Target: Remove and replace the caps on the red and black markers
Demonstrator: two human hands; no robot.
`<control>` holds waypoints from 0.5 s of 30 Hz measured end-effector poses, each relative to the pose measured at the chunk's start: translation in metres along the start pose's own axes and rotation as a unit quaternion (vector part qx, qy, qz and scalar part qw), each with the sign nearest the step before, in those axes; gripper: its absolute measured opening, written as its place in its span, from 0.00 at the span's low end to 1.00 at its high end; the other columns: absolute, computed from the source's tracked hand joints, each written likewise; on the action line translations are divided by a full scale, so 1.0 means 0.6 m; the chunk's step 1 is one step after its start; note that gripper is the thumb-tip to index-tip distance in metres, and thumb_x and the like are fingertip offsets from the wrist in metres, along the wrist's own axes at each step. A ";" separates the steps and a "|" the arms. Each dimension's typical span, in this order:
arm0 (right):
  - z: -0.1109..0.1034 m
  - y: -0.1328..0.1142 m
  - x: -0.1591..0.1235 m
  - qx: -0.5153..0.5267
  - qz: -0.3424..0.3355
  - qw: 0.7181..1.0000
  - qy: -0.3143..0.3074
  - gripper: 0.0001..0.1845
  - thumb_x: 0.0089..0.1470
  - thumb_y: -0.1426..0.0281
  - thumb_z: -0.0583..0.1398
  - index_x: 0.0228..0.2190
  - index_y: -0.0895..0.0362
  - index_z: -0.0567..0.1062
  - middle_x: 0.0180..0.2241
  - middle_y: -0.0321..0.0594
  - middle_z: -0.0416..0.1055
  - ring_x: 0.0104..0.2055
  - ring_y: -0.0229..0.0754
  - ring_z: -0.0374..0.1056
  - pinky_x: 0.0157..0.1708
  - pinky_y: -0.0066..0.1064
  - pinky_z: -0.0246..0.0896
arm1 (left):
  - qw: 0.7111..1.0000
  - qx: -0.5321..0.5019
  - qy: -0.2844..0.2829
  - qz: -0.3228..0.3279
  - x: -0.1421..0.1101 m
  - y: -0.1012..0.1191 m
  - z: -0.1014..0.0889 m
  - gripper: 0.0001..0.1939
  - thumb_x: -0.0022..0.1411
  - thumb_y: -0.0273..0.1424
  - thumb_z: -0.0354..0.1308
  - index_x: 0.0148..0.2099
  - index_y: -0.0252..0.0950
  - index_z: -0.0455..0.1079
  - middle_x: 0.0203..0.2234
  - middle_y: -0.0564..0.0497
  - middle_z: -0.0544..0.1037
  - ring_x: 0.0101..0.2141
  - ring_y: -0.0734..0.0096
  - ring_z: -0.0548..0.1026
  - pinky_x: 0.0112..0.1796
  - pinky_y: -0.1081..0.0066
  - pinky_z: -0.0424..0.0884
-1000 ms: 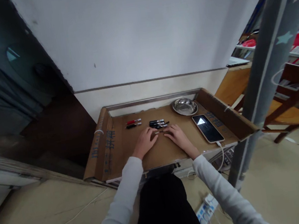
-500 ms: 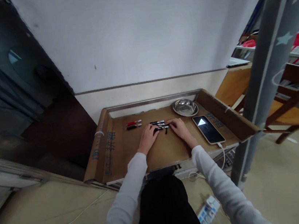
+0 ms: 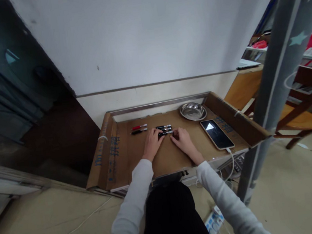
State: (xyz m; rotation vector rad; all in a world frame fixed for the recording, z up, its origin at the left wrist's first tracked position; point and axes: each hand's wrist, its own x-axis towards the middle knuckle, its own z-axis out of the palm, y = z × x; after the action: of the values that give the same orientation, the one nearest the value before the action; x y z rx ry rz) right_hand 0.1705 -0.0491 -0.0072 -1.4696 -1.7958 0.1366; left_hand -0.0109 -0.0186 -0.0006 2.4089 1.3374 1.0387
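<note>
A small stack of black pens (image 3: 163, 126) with clear, silvery ends lies side by side on the cardboard-covered table. My left hand (image 3: 152, 142) has its fingers closed at the left end of the nearest black pen (image 3: 165, 133). By that pen's right end is my right hand (image 3: 183, 139), fingers curled in and thumb drawn close to them. Whatever its fingertips hold is hidden or too small to name. Farther left lie a red pen (image 3: 138, 127) and another black pen (image 3: 138, 131), parallel to each other.
A round steel dish (image 3: 193, 111) stands at the back right. In front of it lies a phone (image 3: 217, 134) with a white cable (image 3: 232, 160) plugged in. Raised cardboard sides (image 3: 235, 120) border the table. A grey post (image 3: 267, 90) rises at the right, near a wooden chair (image 3: 303, 120).
My right hand has drawn slightly back toward me, its fingers more curled. A short dark piece near its fingertips no longer shows. My left hand stays by the pens.
</note>
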 end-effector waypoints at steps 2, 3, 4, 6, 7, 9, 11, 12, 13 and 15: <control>0.005 -0.007 -0.008 0.019 -0.007 1.000 -0.015 0.09 0.52 0.69 0.54 0.37 0.57 0.67 0.34 0.45 0.68 0.36 0.46 0.62 0.39 0.39 0.59 | 1.000 0.004 0.000 -0.007 -0.001 0.002 0.000 0.09 0.59 0.31 0.55 0.43 0.38 0.65 0.39 0.49 0.67 0.43 0.64 0.67 0.46 0.62 0.64; 0.006 -0.010 -0.009 0.037 -0.008 0.999 -0.020 0.09 0.53 0.71 0.53 0.38 0.56 0.67 0.35 0.45 0.68 0.38 0.46 0.62 0.40 0.39 0.59 | 1.000 0.005 -0.001 -0.010 -0.001 0.004 0.000 0.09 0.59 0.31 0.54 0.43 0.38 0.65 0.38 0.49 0.67 0.43 0.65 0.67 0.46 0.62 0.64; 0.008 -0.012 -0.009 0.056 -0.011 0.998 -0.026 0.10 0.53 0.72 0.52 0.38 0.56 0.67 0.36 0.45 0.68 0.39 0.45 0.63 0.41 0.38 0.59 | 1.000 0.005 -0.003 -0.012 -0.002 0.006 0.000 0.09 0.59 0.31 0.54 0.43 0.38 0.65 0.38 0.49 0.67 0.43 0.65 0.67 0.46 0.63 0.64; 0.009 -0.015 -0.004 0.079 -0.023 0.996 -0.040 0.11 0.54 0.74 0.50 0.39 0.56 0.67 0.38 0.45 0.68 0.41 0.45 0.63 0.43 0.38 0.59 | 1.000 0.006 -0.001 -0.014 -0.002 0.009 -0.001 0.10 0.59 0.31 0.54 0.44 0.38 0.64 0.39 0.49 0.67 0.43 0.65 0.67 0.46 0.63 0.64; 0.008 -0.016 0.000 0.076 -0.032 0.996 -0.045 0.11 0.54 0.74 0.50 0.39 0.56 0.67 0.38 0.44 0.67 0.42 0.45 0.62 0.44 0.38 0.59 | 1.000 0.007 0.005 -0.015 -0.003 0.010 -0.003 0.10 0.59 0.31 0.54 0.44 0.38 0.64 0.39 0.48 0.67 0.43 0.65 0.67 0.46 0.63 0.64; 0.005 -0.017 0.007 0.053 -0.045 0.996 -0.046 0.12 0.54 0.75 0.49 0.39 0.56 0.68 0.38 0.45 0.67 0.44 0.46 0.61 0.45 0.39 0.58 | 0.999 0.014 0.034 -0.028 -0.004 0.003 -0.011 0.09 0.61 0.32 0.52 0.44 0.38 0.64 0.40 0.47 0.66 0.43 0.64 0.67 0.46 0.63 0.63; -0.001 -0.015 0.010 0.036 -0.045 0.998 -0.038 0.12 0.54 0.75 0.49 0.39 0.56 0.68 0.38 0.45 0.66 0.44 0.47 0.61 0.45 0.40 0.58 | 0.995 0.032 0.081 -0.055 -0.007 -0.014 -0.026 0.08 0.62 0.31 0.49 0.43 0.37 0.65 0.40 0.45 0.67 0.43 0.63 0.66 0.46 0.62 0.62; -0.004 -0.013 0.008 0.036 -0.040 0.998 -0.031 0.12 0.54 0.75 0.49 0.39 0.56 0.68 0.38 0.45 0.66 0.43 0.46 0.61 0.45 0.40 0.58 | 0.991 0.046 0.104 -0.071 -0.009 -0.027 -0.036 0.08 0.62 0.30 0.48 0.42 0.37 0.66 0.40 0.44 0.67 0.43 0.62 0.66 0.46 0.61 0.62; -0.008 -0.011 0.004 0.040 -0.034 0.998 -0.024 0.12 0.54 0.75 0.49 0.39 0.55 0.68 0.37 0.45 0.65 0.42 0.46 0.61 0.44 0.39 0.58 | 0.985 0.065 0.130 -0.096 -0.012 -0.041 -0.046 0.09 0.61 0.29 0.48 0.43 0.36 0.66 0.41 0.43 0.67 0.44 0.61 0.66 0.46 0.60 0.61; -0.017 -0.008 -0.008 0.052 -0.020 0.998 -0.015 0.11 0.55 0.73 0.49 0.38 0.55 0.69 0.36 0.44 0.65 0.40 0.46 0.62 0.43 0.39 0.59 | 0.973 0.116 0.142 -0.142 -0.020 -0.071 -0.065 0.11 0.60 0.27 0.49 0.45 0.36 0.65 0.43 0.42 0.67 0.44 0.58 0.66 0.45 0.57 0.61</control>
State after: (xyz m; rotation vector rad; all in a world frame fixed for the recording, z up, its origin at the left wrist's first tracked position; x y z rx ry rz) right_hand 0.1731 -0.0588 0.0000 -1.3643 -1.8128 0.2300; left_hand -0.0690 -0.0100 0.0022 2.1830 1.9322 1.2388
